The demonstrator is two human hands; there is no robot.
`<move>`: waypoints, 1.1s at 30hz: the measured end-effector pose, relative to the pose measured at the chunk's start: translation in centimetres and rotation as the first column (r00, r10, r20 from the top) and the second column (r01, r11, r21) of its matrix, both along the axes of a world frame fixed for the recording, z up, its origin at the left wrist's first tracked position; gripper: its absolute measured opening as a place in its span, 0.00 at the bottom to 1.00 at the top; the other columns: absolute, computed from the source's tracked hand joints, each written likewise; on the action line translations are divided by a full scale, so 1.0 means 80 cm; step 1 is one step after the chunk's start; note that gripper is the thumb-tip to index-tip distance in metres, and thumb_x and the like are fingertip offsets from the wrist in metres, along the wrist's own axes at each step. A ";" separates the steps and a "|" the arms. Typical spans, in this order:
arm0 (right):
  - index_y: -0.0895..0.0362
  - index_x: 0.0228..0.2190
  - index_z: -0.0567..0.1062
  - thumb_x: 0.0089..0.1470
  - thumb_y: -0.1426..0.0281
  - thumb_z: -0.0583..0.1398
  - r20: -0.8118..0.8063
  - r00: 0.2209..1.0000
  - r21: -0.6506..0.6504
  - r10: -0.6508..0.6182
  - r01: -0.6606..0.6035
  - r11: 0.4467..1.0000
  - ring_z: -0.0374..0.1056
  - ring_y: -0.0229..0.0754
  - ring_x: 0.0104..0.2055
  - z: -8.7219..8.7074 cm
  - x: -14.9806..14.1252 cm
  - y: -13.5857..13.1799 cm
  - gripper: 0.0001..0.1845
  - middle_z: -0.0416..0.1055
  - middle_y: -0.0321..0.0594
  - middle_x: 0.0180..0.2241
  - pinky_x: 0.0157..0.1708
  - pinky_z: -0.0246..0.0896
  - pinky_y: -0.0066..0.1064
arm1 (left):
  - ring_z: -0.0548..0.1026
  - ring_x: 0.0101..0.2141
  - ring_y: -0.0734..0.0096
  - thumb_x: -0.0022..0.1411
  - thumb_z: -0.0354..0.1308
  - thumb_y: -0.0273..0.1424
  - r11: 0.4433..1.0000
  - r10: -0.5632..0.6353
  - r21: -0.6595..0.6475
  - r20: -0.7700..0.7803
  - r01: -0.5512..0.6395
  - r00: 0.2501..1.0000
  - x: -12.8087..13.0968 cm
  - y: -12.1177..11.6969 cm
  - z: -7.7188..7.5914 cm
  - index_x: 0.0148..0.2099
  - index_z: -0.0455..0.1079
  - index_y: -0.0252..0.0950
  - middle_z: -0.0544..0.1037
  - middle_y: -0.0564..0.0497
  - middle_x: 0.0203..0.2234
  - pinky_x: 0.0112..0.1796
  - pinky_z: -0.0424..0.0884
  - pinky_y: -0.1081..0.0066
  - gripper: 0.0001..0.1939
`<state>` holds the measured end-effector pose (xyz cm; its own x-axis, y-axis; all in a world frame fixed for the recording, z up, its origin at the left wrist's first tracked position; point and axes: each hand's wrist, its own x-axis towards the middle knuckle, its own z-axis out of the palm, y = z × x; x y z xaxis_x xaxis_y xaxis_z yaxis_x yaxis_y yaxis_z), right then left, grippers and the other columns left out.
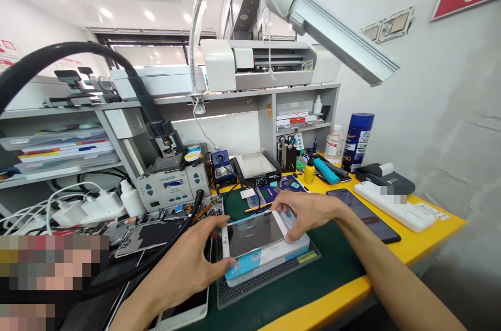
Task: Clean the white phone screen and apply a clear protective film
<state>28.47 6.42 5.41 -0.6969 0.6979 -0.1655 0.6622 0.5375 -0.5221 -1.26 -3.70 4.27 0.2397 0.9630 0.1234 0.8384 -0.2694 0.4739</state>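
Note:
A white-framed phone screen with a dark display is held level between my two hands. My left hand grips its left end, thumb at the near corner and fingers at the far one. At the opposite end, my right hand pinches the white border between thumb and fingers. Directly below is a white and blue box; I cannot tell whether the screen touches it. The box lies on a grey perforated mat on the green work surface.
A dark phone and a long white device lie to the right. A soldering station stands behind left, its black hose running beside my left arm. A lamp hangs overhead. A white tablet-like panel lies near left.

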 end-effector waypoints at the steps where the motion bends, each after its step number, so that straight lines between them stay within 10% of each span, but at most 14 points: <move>1: 0.57 0.50 0.70 0.36 0.57 0.70 -0.002 1.000 0.004 0.002 -0.002 1.000 0.65 0.49 0.46 0.000 0.000 0.000 0.39 0.67 0.43 0.47 0.41 0.60 0.33 | 0.77 0.46 0.53 0.56 0.61 0.46 1.000 0.002 0.001 -0.001 -0.002 1.000 0.000 -0.001 0.001 0.61 0.66 0.44 0.75 0.46 0.53 0.44 0.73 0.62 0.31; 33: 0.55 0.48 0.68 0.38 0.53 0.68 -0.003 1.000 -0.022 0.028 -0.028 0.999 0.65 0.51 0.44 -0.008 0.004 0.005 0.37 0.66 0.44 0.46 0.36 0.59 0.33 | 0.69 0.54 0.50 0.58 0.58 0.45 0.990 -0.131 0.043 -0.079 0.134 0.988 -0.004 -0.002 0.003 0.66 0.57 0.41 0.69 0.41 0.56 0.53 0.66 0.54 0.36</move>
